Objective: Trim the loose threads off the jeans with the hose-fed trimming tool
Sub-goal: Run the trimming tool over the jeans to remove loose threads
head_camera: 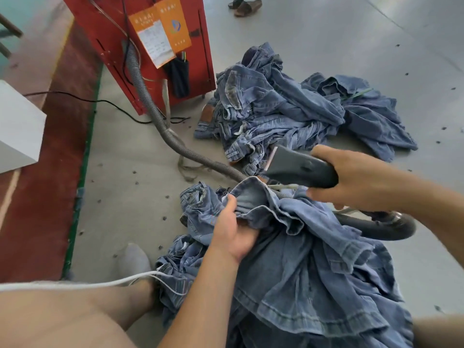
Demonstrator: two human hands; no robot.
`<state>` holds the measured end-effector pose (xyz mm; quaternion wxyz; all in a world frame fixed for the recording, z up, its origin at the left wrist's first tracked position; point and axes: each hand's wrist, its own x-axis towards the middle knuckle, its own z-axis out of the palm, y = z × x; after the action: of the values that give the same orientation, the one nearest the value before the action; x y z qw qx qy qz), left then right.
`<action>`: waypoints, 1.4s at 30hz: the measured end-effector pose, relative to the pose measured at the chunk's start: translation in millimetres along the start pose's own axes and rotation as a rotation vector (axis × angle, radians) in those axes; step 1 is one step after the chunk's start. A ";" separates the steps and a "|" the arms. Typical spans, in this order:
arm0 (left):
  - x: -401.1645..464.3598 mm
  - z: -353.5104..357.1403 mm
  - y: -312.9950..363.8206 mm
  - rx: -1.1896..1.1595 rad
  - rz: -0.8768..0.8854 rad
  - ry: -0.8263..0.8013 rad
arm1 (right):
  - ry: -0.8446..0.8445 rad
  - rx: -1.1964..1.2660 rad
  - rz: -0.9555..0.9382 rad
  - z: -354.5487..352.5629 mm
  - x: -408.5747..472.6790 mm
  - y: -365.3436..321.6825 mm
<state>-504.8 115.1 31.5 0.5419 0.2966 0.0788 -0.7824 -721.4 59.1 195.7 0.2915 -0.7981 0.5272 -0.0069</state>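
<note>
Blue jeans (308,267) lie bunched over my lap and the floor. My left hand (233,229) grips a fold of their denim and lifts a faded hem edge (251,194). My right hand (356,177) grips the dark grey trimming tool (298,165), whose flat head hovers just above and behind that raised edge. A ribbed grey hose (155,114) runs from the red machine across the floor toward the tool, and a dark curved hose section (386,229) loops under my right wrist.
A red machine cabinet (140,46) with orange tags stands at the back left. A heap of other jeans (288,106) lies on the grey floor beyond my hands. A white cable (82,285) crosses my left leg. My socked foot (133,259) rests at the left. Sandals (244,6) lie far back.
</note>
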 end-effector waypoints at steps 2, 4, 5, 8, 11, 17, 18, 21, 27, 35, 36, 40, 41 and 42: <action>-4.6 -0.7 -8.0 0.034 -0.007 -0.053 | -0.211 -0.109 -0.021 -6.3 -11.7 -7.6; -9.9 -1.0 -12.6 0.126 0.008 -0.133 | -0.346 -0.215 0.008 0.3 -15.2 -12.5; -13.0 1.0 -13.0 0.133 -0.004 -0.206 | -0.363 -0.268 0.010 7.1 -14.6 -15.0; -17.7 6.4 -13.7 0.218 -0.058 -0.218 | -0.353 -0.288 -0.048 27.7 -9.3 -24.3; -18.9 2.2 -9.9 0.265 -0.114 -0.181 | -0.379 -0.263 -0.123 33.8 -5.8 -30.9; -18.5 1.1 -9.8 0.173 -0.085 -0.116 | -0.137 -0.165 -0.052 3.3 -0.2 -17.9; -17.3 0.5 -11.1 0.167 -0.078 -0.137 | -0.163 -0.187 -0.057 4.9 0.2 -20.0; -17.8 -5.1 -12.9 0.220 -0.107 -0.209 | -0.370 -0.287 -0.111 31.4 -4.7 -31.3; -16.4 -10.1 -12.0 0.256 -0.105 -0.232 | -0.420 -0.201 -0.179 19.0 -14.9 -31.6; -17.9 -8.3 -13.5 0.218 -0.135 -0.277 | -0.380 -0.263 -0.151 36.3 -6.2 -29.6; -18.1 -8.8 -11.8 0.203 -0.148 -0.281 | -0.385 -0.239 -0.182 41.1 -7.9 -33.4; -17.0 -4.0 -8.3 0.134 -0.120 -0.198 | -0.285 -0.068 -0.156 20.7 -3.2 -26.6; -16.3 -2.1 -8.5 0.141 -0.099 -0.195 | -0.234 -0.037 -0.106 13.2 -0.4 -20.9; -15.4 -0.8 -9.0 0.129 -0.093 -0.199 | -0.190 -0.021 -0.052 8.0 1.9 -14.3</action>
<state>-508.9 131.4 37.5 0.4902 0.2479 -0.0120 -0.8356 -706.0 65.1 195.3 0.3317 -0.8115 0.4764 0.0667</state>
